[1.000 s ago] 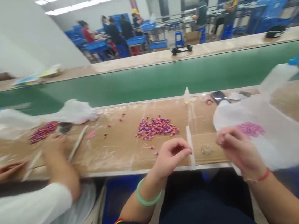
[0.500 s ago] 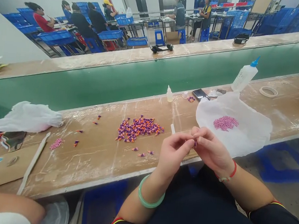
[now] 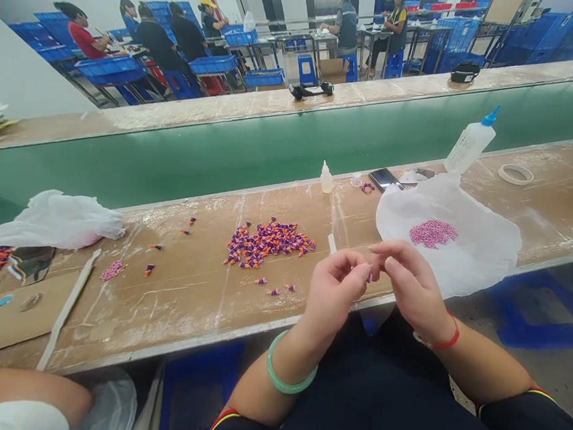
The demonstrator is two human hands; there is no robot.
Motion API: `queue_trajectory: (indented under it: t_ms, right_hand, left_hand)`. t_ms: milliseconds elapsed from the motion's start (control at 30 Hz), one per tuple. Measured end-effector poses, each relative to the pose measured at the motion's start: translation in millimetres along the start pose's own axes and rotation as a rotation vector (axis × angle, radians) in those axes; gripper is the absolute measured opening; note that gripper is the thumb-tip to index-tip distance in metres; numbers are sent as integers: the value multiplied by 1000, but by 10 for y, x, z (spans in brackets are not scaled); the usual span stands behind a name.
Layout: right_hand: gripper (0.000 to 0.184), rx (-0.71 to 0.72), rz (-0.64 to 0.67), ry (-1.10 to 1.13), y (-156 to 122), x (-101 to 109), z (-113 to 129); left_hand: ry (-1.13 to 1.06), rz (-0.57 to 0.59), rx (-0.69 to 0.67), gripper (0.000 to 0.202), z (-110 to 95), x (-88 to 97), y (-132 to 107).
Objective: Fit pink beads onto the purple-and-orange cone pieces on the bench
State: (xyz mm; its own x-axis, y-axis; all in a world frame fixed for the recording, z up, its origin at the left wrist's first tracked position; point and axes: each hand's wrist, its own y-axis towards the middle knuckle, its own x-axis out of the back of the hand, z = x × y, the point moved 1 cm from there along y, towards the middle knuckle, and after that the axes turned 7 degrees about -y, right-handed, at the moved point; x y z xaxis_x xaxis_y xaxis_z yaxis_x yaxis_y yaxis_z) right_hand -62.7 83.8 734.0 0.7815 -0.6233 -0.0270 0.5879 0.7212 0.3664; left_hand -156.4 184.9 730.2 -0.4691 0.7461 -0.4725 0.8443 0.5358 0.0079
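Observation:
My left hand (image 3: 339, 288), with a green bangle at its wrist, pinches a small purple piece (image 3: 370, 277) between thumb and fingertips. Just right of it, my right hand (image 3: 413, 286) has its fingers stretched out and a little apart, with nothing visible in them. Both hands hover over the table's front edge. To their left lies a heap of small purple-and-orange pieces (image 3: 266, 243), with a few loose ones in front of it. Tiny pink beads (image 3: 434, 234) rest on a white sheet (image 3: 483, 259) beyond my right hand.
A small dropper bottle (image 3: 326, 178), a phone (image 3: 384, 179), a large white bottle with a blue tip (image 3: 470, 147) and a tape roll (image 3: 515, 174) line the far side. Another person's arm (image 3: 20, 392) is at lower left. A green belt (image 3: 222, 149) runs behind the table.
My right hand's fingers have parted from my left fingertips, leaving a gap. The purple piece stays in my left hand. The view has shifted very slightly.

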Motion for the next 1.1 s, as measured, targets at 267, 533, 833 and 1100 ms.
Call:
queue_trajectory:
  t_ms: [267,533,833,1100]
  right_hand:
    - [10,-96,326,-317,152,135,363]
    - [13,-24,460,-516,147,187,413]
    - [14,-87,471,-381,136,158,402]
    - [18,96,482,-629,188,263,337]
  left_hand:
    - [200,40,34,21,-187,32,-6]
    - [354,230,158,20,-349,23,22]
    - [202,263,270,34,-240,192,47]
    - [184,239,129,29,-266,223,41]
